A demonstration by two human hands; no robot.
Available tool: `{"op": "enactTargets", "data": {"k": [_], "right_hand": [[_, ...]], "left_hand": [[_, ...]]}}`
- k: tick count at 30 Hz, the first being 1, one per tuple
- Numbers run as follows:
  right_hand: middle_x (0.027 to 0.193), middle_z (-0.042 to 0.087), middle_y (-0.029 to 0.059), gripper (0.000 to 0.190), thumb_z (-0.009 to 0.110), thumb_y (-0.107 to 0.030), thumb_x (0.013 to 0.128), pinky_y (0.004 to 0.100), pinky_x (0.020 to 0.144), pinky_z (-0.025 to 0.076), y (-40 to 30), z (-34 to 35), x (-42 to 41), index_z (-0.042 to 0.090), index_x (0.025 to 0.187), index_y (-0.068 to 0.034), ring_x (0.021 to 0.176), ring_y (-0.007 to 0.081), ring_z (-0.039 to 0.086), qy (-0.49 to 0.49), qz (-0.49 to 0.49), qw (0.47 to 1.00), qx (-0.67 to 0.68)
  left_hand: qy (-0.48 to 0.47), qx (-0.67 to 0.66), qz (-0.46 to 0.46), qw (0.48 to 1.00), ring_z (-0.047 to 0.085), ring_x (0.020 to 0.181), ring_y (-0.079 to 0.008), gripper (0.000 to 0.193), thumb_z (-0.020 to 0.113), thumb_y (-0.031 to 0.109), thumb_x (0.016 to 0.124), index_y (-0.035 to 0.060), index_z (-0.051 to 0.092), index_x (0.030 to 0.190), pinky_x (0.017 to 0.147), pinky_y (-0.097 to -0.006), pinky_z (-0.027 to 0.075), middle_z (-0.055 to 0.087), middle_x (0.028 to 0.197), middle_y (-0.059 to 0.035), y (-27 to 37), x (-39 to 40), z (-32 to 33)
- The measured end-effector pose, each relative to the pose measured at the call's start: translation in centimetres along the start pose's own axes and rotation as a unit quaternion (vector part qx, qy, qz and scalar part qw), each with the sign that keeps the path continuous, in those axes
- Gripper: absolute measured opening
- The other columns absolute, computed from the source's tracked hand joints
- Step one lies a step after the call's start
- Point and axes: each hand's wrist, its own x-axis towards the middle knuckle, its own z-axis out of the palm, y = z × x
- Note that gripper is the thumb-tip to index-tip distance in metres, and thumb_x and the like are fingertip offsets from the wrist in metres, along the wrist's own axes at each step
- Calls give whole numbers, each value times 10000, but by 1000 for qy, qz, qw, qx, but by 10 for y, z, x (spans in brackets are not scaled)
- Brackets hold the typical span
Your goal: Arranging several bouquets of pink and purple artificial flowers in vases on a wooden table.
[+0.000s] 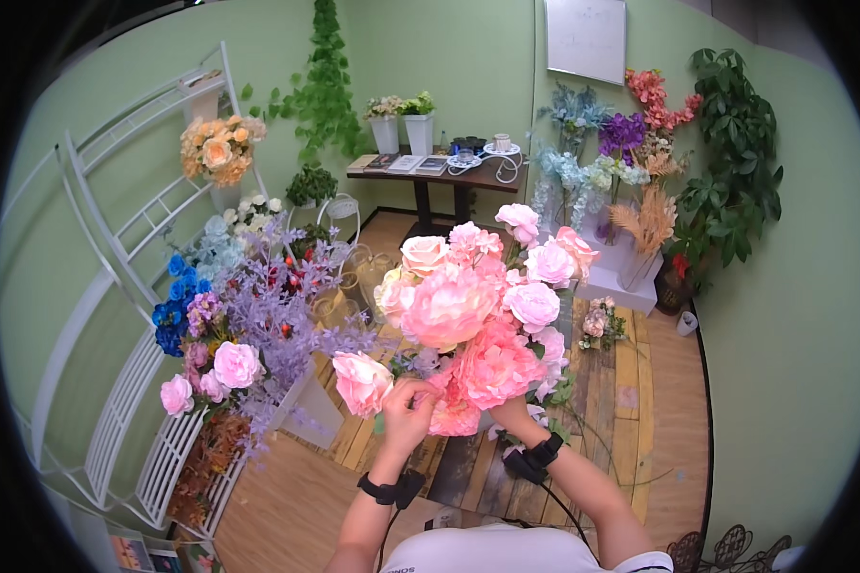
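A large bouquet of artificial pink flowers (448, 304) stands up before me, with peonies and roses in coral, pale pink and lilac-pink. My right hand (512, 414) reaches in under the big coral peony (502, 362); its fingers are hidden behind the blooms, around the bouquet's stems. At the lower left of the bouquet is my left hand (408, 410), its thumb and fingertips drawn together against coral petals. Whether something is pinched there is too small to tell. A single pink rose (363, 384) sticks out just left of that hand.
To the left, a white metal rack (150, 351) holds blue, pink and purple artificial flowers (287, 301). A dark table (473, 177) with books and cups stands at the back. White display steps (638, 294) carry vases at the right. Loose flowers (602, 322) lie on the wooden planks (616, 401).
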Motion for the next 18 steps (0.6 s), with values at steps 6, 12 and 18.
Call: {"op": "enactTargets", "data": {"k": [6, 12, 18], "right_hand": [[1157, 514, 146, 478, 675, -177, 695, 364, 933, 358, -12, -17, 5, 501, 1126, -66, 1109, 270, 466, -10, 33, 993, 112], [908, 621, 161, 324, 671, -121, 677, 317, 730, 459, -30, -30, 23, 575, 959, 8, 849, 240, 606, 42, 90, 977, 189], [753, 649, 60, 208, 668, -125, 697, 283, 634, 469, -48, -21, 35, 621, 842, 17, 701, 144, 603, -27, 144, 978, 149]], "left_hand": [[-34, 29, -12, 999, 514, 827, -281, 253, 578, -35, 665, 18, 554, 911, 714, -335, 411, 541, 883, -140, -14, -2, 0], [-211, 110, 108, 965, 447, 908, -314, 448, 512, -74, 625, 102, 600, 1028, 800, -367, 379, 505, 928, -139, -20, -7, -7], [-114, 153, 158, 969, 456, 828, -292, 263, 547, -72, 621, 40, 617, 848, 736, -351, 397, 510, 863, -109, -2, -3, 3]]}}
